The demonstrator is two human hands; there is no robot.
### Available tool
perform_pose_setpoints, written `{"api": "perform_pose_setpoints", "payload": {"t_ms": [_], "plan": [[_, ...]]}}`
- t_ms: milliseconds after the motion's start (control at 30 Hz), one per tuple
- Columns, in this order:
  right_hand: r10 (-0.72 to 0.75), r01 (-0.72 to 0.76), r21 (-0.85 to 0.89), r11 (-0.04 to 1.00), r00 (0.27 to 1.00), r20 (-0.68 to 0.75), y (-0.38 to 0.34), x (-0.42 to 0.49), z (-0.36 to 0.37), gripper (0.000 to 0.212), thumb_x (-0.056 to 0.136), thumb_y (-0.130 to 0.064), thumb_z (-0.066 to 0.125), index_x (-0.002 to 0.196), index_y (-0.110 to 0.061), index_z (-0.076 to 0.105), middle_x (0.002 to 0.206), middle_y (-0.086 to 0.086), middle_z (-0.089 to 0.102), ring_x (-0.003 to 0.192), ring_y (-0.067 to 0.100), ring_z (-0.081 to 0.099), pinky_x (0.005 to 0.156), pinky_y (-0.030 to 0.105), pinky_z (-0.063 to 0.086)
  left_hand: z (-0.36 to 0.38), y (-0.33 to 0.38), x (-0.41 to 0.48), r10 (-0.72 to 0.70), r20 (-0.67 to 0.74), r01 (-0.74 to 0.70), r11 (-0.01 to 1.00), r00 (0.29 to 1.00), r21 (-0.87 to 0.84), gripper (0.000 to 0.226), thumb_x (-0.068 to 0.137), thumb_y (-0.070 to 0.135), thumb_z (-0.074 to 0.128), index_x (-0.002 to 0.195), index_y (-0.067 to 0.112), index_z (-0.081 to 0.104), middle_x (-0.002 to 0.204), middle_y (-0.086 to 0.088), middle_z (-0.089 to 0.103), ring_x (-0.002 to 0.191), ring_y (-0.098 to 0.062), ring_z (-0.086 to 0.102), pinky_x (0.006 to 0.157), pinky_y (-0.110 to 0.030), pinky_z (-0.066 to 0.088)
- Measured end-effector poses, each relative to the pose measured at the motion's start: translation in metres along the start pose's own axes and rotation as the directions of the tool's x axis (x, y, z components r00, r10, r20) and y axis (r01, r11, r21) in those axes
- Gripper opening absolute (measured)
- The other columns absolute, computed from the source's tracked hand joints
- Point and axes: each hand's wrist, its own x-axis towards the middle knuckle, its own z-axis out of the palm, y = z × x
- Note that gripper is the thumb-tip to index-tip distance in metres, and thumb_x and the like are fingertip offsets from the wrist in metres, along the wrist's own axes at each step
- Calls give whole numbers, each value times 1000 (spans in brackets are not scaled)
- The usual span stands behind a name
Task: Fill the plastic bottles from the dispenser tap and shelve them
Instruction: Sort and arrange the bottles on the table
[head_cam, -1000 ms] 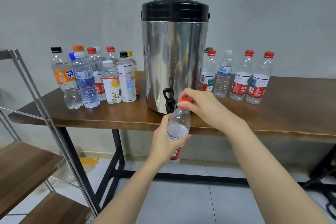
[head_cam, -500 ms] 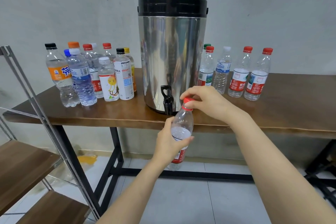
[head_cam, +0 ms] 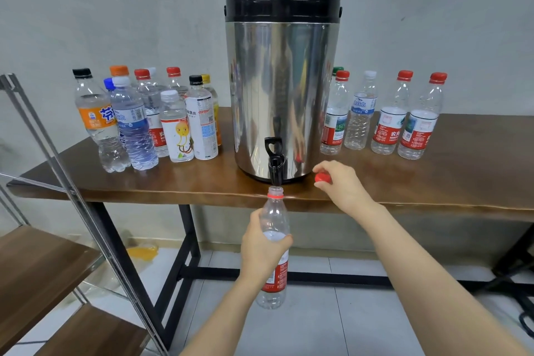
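Observation:
A steel dispenser point(head_cam: 281, 89) with a black lid stands on the wooden table point(head_cam: 468, 182). Its black tap point(head_cam: 274, 163) overhangs the front edge. My left hand point(head_cam: 261, 248) grips an uncapped clear bottle point(head_cam: 274, 217) with a red label, held upright with its mouth just under the tap. My right hand point(head_cam: 342, 182) is off to the right above the table edge, pinching the red cap point(head_cam: 322, 177). No water is seen running.
Several capped bottles point(head_cam: 135, 127) stand on the table left of the dispenser, several more bottles point(head_cam: 387, 118) on its right. A metal-framed rack with wooden shelves point(head_cam: 37, 269) is at the lower left. Tiled floor lies below the table.
My right hand has taken the red cap off the bottle and moved right with it. My left hand has brought the bottle's open mouth under the tap.

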Motion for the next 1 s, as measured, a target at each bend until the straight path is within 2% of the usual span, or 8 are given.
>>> {"api": "perform_pose_setpoints", "payload": {"t_ms": [100, 167, 333, 433, 533, 667, 767, 1000], "plan": [[31, -30, -54, 998, 999, 8, 10, 4, 10, 27, 92, -13, 65, 119, -16, 63, 117, 5, 61, 111, 25, 55, 96, 36, 45, 3, -3, 6, 24, -65, -22, 999, 998, 26, 64, 76, 25, 83, 123, 39, 42, 113, 13, 55, 102, -11, 57, 82, -26, 48], [46, -46, -71, 996, 999, 5, 15, 5, 16, 27, 94, -14, 64, 121, -17, 63, 118, 4, 61, 111, 24, 52, 94, 36, 45, 5, -3, 7, 71, -108, -64, 995, 992, 70, 68, 76, 31, 85, 131, 34, 45, 120, 15, 49, 107, -8, 50, 88, -26, 43], [63, -63, -77, 995, 998, 2, 24, 8, 26, 27, 95, -18, 62, 122, -19, 62, 121, 3, 61, 110, 21, 48, 93, 34, 43, 4, -6, 6, 280, -163, -245, 948, 946, 205, 76, 76, 42, 83, 140, 29, 43, 140, 18, 35, 109, 7, 42, 89, -28, 45], [61, -62, -71, 996, 998, -13, 26, 8, 29, 27, 96, -20, 61, 123, -19, 62, 123, 2, 61, 112, 20, 48, 95, 34, 43, 4, -7, 11, 301, -140, -265, 937, 943, 228, 87, 78, 42, 82, 148, 29, 33, 152, 17, 29, 120, 14, 30, 93, -23, 38], [65, -66, -68, 995, 998, -20, 27, 9, 30, 27, 96, -20, 61, 123, -19, 62, 125, 2, 61, 114, 21, 49, 99, 35, 43, 3, -6, 20, 286, -109, -255, 938, 952, 233, 87, 79, 40, 82, 149, 31, 30, 153, 18, 30, 122, 8, 33, 92, -21, 39], [55, -57, -76, 995, 998, -29, 29, 10, 31, 28, 96, -19, 60, 125, -19, 62, 128, 2, 60, 115, 22, 49, 100, 35, 42, 2, -4, 30, 300, -63, -275, 926, 952, 258, 83, 76, 42, 82, 143, 34, 35, 148, 22, 33, 114, 5, 41, 88, -29, 48], [39, -43, -74, 996, 997, -60, 27, 8, 30, 33, 95, -18, 62, 128, -19, 60, 132, 1, 56, 117, 23, 46, 98, 34, 41, 4, -3, 34, 290, -53, -263, 921, 956, 287, 81, 72, 45, 84, 139, 33, 39, 144, 22, 34, 107, 1, 45, 84, -30, 50], [-205, 207, -24, 978, 942, -266, -25, 13, -2, 24, 97, -23, 57, 120, -19, 64, 116, -6, 62, 109, 19, 49, 88, 29, 41, 3, -5, 41, 282, -45, -255, 917, 958, 308, 78, 69, 46, 85, 135, 33, 44, 137, 20, 36, 99, -1, 47, 80, -27, 47]]}}
